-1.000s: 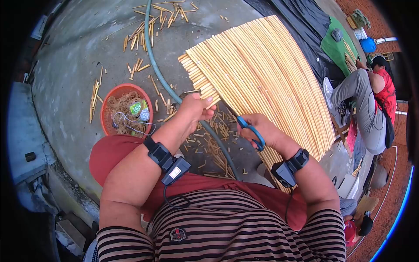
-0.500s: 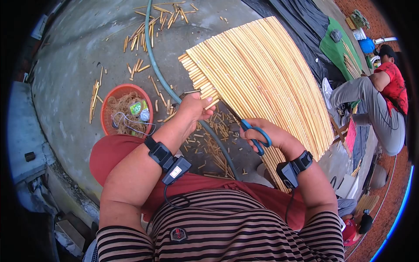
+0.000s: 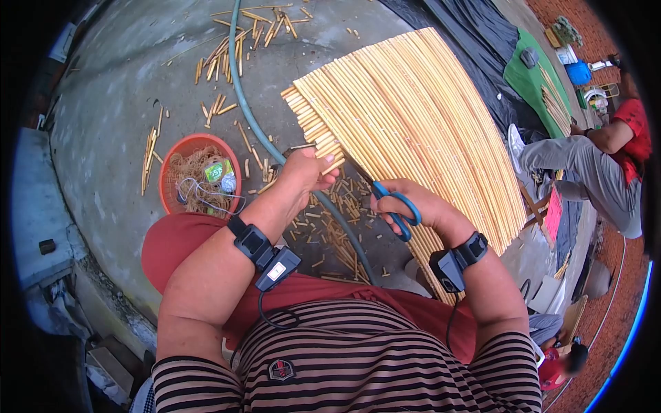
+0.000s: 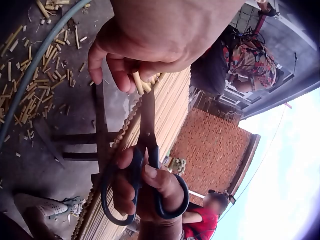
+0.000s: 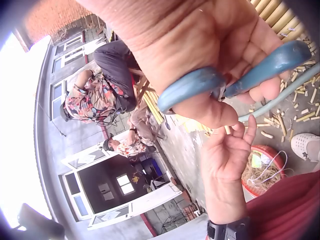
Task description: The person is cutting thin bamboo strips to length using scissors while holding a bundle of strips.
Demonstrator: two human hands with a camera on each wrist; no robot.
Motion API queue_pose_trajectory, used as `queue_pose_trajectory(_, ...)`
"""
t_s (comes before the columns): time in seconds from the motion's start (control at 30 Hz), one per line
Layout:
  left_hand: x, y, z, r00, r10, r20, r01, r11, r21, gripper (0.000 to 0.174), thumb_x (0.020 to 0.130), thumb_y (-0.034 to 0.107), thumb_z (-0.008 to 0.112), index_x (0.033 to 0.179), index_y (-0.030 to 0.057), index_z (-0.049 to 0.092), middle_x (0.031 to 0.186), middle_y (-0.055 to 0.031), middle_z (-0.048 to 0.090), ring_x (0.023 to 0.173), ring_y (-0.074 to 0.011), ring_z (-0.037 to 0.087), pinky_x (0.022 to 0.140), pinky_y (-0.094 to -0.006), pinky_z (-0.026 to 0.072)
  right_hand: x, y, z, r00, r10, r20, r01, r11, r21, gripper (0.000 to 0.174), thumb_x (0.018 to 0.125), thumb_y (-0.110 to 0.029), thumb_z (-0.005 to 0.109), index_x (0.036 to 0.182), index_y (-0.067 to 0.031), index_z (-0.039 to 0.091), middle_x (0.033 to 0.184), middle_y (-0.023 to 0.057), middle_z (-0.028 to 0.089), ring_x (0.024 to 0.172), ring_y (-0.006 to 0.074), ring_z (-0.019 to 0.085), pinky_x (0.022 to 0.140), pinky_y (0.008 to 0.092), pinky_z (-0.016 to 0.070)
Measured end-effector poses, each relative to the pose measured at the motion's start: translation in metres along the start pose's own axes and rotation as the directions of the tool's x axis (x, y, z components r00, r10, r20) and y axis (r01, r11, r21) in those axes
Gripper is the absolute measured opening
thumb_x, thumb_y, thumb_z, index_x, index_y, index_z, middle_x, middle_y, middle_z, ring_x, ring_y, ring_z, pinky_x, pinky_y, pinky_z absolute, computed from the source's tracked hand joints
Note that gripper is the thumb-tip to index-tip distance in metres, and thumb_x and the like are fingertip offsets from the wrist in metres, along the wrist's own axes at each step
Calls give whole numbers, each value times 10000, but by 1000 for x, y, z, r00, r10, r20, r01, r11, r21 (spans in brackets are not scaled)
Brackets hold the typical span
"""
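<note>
A fan-shaped mat of pale yellow reed stalks [image 3: 420, 124] spreads out in front of me, its stalk ends stepped along the left edge. My left hand [image 3: 306, 171] holds several stalk ends [image 4: 138, 82] at that edge, fingers curled round them. Blue-handled scissors [image 3: 412, 212] are gripped in my right hand [image 3: 428, 205], with thumb and fingers through the loops. In the left wrist view the dark blades [image 4: 147, 120] reach up to the stalk ends just below the left hand. The right wrist view shows the handle loops apart; the blades are hidden there.
An orange basket [image 3: 165, 186] of tangled fibre and cord stands at left. Cut reed pieces [image 3: 344, 199] litter the concrete floor, and a blue-green hose [image 3: 249, 113] runs through them. Black sheeting [image 3: 475, 41] lies beyond the mat. A person in red [image 3: 630, 131] sits at right.
The right hand has shifted slightly right and back left, while the scissor handles spread and then drew somewhat closer. The left hand has stayed in place. The seated person at right has moved.
</note>
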State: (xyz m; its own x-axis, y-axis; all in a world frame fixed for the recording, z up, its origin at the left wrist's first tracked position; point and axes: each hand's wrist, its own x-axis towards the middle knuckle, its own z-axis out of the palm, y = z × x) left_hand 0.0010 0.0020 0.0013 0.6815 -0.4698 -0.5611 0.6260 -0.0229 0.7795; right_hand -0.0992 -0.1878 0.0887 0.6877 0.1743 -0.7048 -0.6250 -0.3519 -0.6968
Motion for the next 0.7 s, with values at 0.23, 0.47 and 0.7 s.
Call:
queue_pose_trajectory(0.23, 2, 1, -4, 1000, -16, 25, 15, 1000, 6, 111, 928, 187, 576, 954, 80, 577, 788, -34, 634, 617, -93, 584, 647, -282, 522, -2, 1, -4, 1000, 14, 16, -14, 1000, 17, 203, 829, -241, 587, 893, -50, 565, 630, 6, 551, 500, 90, 555, 456, 201, 421)
queue_pose_trajectory(0.47, 4, -2, -5, 999, -17, 33, 17, 1000, 4, 116, 928, 188, 574, 969, 79, 578, 789, -34, 635, 619, -92, 585, 654, -285, 525, -2, 1, -2, 999, -18, 33, 17, 999, 37, 236, 826, -264, 586, 911, -45, 560, 636, 10, 555, 517, 100, 564, 482, 232, 434)
queue_pose_trajectory(0.7, 4, -2, -5, 999, -30, 35, 30, 1000, -6, 122, 927, 187, 574, 985, 80, 582, 801, -34, 638, 641, -97, 588, 677, -294, 516, 5, 3, -4, 1000, 9, -26, -9, 1000, -10, 143, 805, -176, 593, 839, -38, 575, 580, 7, 530, 444, 92, 527, 415, 217, 418)
